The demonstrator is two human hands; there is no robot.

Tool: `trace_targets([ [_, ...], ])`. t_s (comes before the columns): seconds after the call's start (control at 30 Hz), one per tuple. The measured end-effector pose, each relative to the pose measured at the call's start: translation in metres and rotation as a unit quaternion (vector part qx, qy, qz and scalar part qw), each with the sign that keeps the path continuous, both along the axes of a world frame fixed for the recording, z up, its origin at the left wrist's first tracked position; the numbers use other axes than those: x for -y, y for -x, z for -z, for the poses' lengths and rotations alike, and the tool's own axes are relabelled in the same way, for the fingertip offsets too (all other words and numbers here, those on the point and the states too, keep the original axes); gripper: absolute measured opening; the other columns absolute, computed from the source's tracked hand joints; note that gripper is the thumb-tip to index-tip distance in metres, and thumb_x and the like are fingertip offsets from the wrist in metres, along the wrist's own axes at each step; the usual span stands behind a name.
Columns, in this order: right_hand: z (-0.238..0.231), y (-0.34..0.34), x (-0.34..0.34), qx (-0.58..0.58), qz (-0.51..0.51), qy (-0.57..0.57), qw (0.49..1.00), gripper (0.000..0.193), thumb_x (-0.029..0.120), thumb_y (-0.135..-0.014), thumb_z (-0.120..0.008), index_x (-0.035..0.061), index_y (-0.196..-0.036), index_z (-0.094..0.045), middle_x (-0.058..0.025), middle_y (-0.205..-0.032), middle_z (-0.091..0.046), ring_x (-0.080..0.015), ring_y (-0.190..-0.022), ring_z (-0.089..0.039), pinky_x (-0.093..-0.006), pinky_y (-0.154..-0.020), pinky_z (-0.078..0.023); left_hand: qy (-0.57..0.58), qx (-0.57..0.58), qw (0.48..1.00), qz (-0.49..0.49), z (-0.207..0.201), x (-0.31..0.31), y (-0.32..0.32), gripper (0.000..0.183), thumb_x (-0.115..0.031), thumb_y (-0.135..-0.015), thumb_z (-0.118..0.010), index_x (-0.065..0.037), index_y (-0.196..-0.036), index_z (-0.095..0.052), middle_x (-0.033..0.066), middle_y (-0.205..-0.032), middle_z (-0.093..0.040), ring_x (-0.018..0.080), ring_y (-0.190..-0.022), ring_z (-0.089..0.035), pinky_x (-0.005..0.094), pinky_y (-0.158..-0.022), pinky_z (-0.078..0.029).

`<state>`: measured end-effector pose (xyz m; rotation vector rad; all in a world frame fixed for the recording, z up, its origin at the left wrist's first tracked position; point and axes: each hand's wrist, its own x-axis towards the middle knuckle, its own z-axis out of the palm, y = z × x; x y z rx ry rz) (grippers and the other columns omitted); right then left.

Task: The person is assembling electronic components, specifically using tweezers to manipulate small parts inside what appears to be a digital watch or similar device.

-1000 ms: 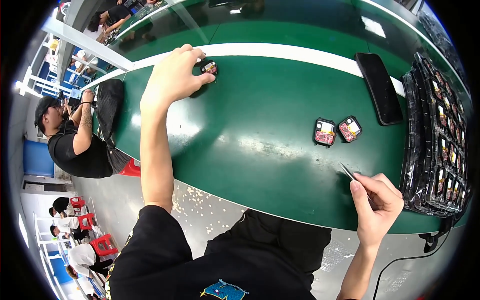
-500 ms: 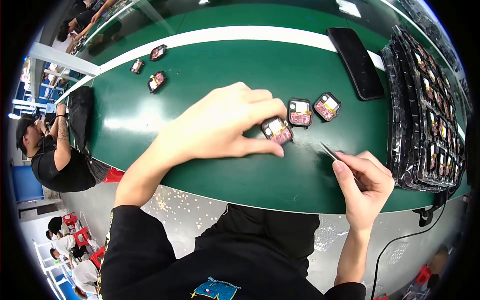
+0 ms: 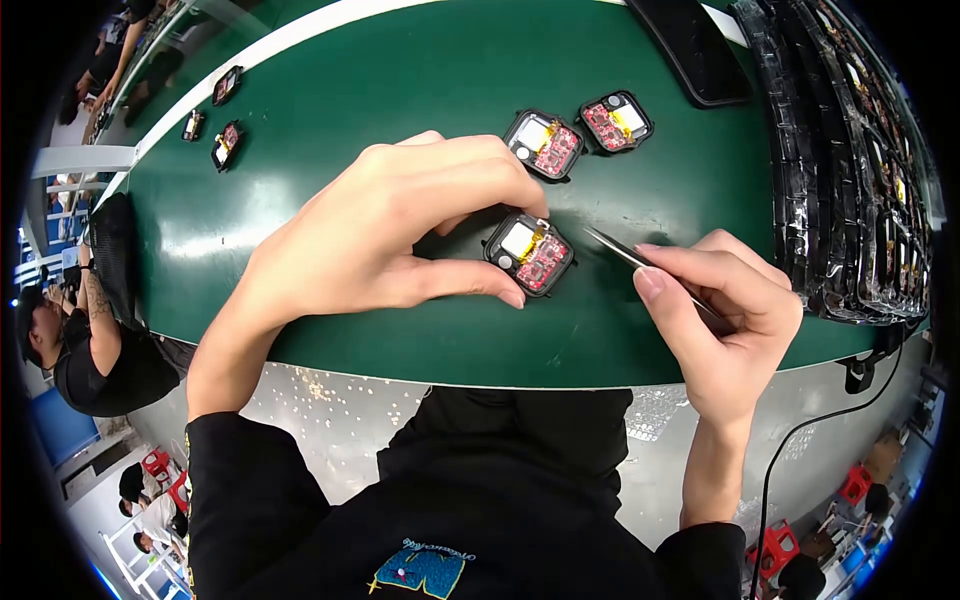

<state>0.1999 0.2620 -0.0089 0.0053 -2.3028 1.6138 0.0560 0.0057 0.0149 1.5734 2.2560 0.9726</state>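
Observation:
A square black device case (image 3: 530,254) lies face up on the green table; a red circuit board, a white block and yellow tape show inside it. My left hand (image 3: 385,225) grips this case between the thumb at its lower left side and a finger at its top edge. In my right hand (image 3: 728,325), metal tweezers (image 3: 618,248) are pinched between thumb and fingers. Their tips point at the case from the right, a short gap away. Two more open cases, a nearer one (image 3: 545,146) and a farther one (image 3: 616,122), lie just beyond my left fingers.
Tall stacked black trays (image 3: 835,170) filled with similar cases stand at the right. A black phone (image 3: 695,55) lies beside them. Several small units, among them one case (image 3: 228,146), sit far left. A person (image 3: 105,330) in black works at the left; a black cable (image 3: 775,460) hangs at the right.
My view has shifted, so the table appears lower and the trays closer. The held case has come nearer to me, away from the other two, with my left hand. The tweezers remain in my right hand.

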Motion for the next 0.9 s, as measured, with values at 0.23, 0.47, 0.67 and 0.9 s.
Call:
trace_targets([
  [0.23, -0.004, 0.001, 0.007, 0.015, -0.037, -0.030, 0.999, 0.012, -0.008, -0.080, -0.082, -0.0032, -0.091, -0.082, -0.0009, -0.064, -0.063, -0.0040, -0.049, -0.046, -0.0238, -0.048, -0.028, -0.035, 0.003, 0.999, 0.014, 0.010, -0.007, -0.006, 0.060, -0.028, -0.068, -0.102, -0.001, -0.117, -0.082, 0.0068, -0.094, -0.073, 0.0203, -0.079, -0.064, 0.0328, -0.070, -0.047],
  [0.47, 0.000, 0.004, 0.009, 0.011, -0.051, -0.076, 0.996, 0.013, -0.010, -0.081, -0.082, -0.0047, -0.093, -0.083, 0.0000, -0.068, -0.063, -0.0023, -0.054, -0.046, -0.0228, -0.050, -0.027, -0.008, 0.010, 1.000, -0.005, 0.009, -0.006, -0.006, 0.063, -0.029, -0.064, -0.104, -0.002, -0.116, -0.083, 0.0058, -0.092, -0.072, 0.0165, -0.074, -0.058, 0.0294, -0.062, -0.041],
  [0.67, 0.001, 0.003, 0.009, 0.004, -0.039, -0.092, 0.995, 0.014, -0.010, -0.081, -0.083, -0.0045, -0.095, -0.083, 0.0001, -0.068, -0.063, -0.0020, -0.052, -0.044, -0.0224, -0.049, -0.026, 0.009, 0.003, 1.000, -0.008, 0.008, -0.007, -0.006, 0.066, -0.032, -0.064, -0.104, -0.002, -0.118, -0.083, 0.0038, -0.089, -0.071, 0.0126, -0.068, -0.052, 0.0281, -0.060, -0.037],
  [0.9, 0.005, 0.001, 0.011, -0.084, -0.015, -0.171, 0.982, 0.024, -0.011, -0.076, -0.086, -0.0026, -0.099, -0.085, -0.0003, -0.073, -0.066, -0.0026, -0.052, -0.043, -0.0227, -0.048, -0.028, 0.001, 0.004, 0.999, -0.036, 0.006, -0.009, -0.009, 0.062, -0.035, -0.064, -0.105, -0.003, -0.113, -0.082, 0.0018, -0.081, -0.067, 0.0117, -0.066, -0.052, 0.0275, -0.059, -0.036],
])
